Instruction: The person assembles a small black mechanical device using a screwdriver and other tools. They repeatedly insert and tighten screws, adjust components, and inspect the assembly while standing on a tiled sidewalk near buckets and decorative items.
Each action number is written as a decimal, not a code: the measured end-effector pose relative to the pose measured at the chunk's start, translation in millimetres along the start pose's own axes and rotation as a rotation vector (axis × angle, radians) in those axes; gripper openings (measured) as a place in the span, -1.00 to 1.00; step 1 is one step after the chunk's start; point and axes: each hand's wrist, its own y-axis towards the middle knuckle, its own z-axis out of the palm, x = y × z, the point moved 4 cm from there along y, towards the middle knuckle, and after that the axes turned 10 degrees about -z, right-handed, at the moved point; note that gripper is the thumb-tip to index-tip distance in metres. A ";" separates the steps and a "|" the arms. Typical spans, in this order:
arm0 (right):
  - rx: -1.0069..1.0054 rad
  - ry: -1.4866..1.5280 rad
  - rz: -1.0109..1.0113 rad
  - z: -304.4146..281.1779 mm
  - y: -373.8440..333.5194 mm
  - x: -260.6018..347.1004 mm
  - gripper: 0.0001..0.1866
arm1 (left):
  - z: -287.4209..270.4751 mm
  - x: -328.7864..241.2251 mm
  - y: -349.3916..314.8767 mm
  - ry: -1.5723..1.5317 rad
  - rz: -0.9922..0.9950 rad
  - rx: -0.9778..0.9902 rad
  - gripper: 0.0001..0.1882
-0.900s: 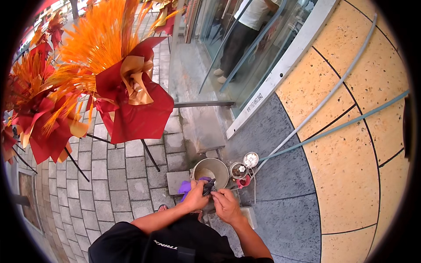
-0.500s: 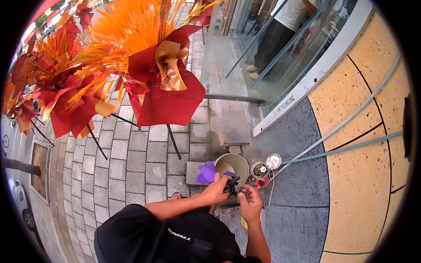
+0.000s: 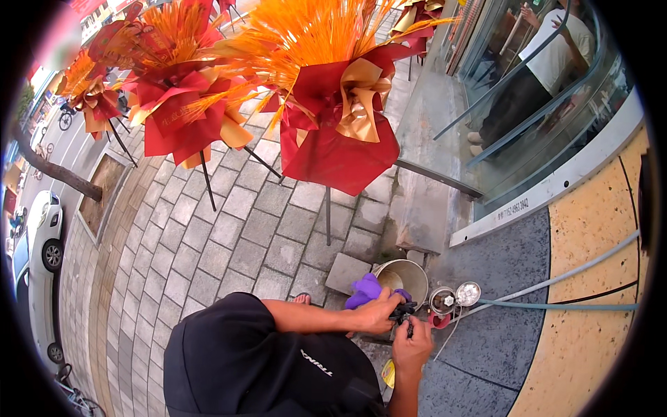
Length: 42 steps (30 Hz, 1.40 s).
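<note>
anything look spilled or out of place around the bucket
No clear spill or damage. The untidy bit is the purple cloth, bunched at the left rim of the bucket instead of lying neatly. The black bundle being handled is too small to judge.

Grey paving blocks (image 3: 201, 257) spread over the ground at the left, edged by a band of narrower bricks (image 3: 101, 278). A slanting tree (image 3: 59, 174) rises from a soil bed (image 3: 102, 187); past it a white car (image 3: 46, 278) stands on the road (image 3: 87, 161). Flower stands (image 3: 344, 149) in red and gold paper, with orange plumes, line the paving on thin dark legs. At upper right, glass (image 3: 507, 174) sits in a pale frame (image 3: 549, 193), beside a stone step (image 3: 420, 226). Dark grey slabs (image 3: 486, 260) meet pitted yellow ones (image 3: 577, 354) along a curve. Soft, even daylight covers everything.
</note>
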 end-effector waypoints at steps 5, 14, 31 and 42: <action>0.078 0.084 -0.050 -13.3 4.3 11.0 -0.74 | 3.8 -7.5 4.5 -0.011 -0.125 0.009 -0.40; -0.103 0.390 0.295 -7.5 -14.5 -36.6 -0.79 | 26.9 -18.4 13.9 0.126 0.082 -0.047 -0.39; -0.139 0.349 0.297 -59.7 -97.8 -132.6 -0.83 | 102.3 -28.8 57.4 -0.020 -0.086 -0.052 -0.48; -0.126 0.921 0.721 8.1 -131.3 -226.7 -0.82 | 101.4 -48.7 81.3 -0.850 -0.638 0.347 -0.69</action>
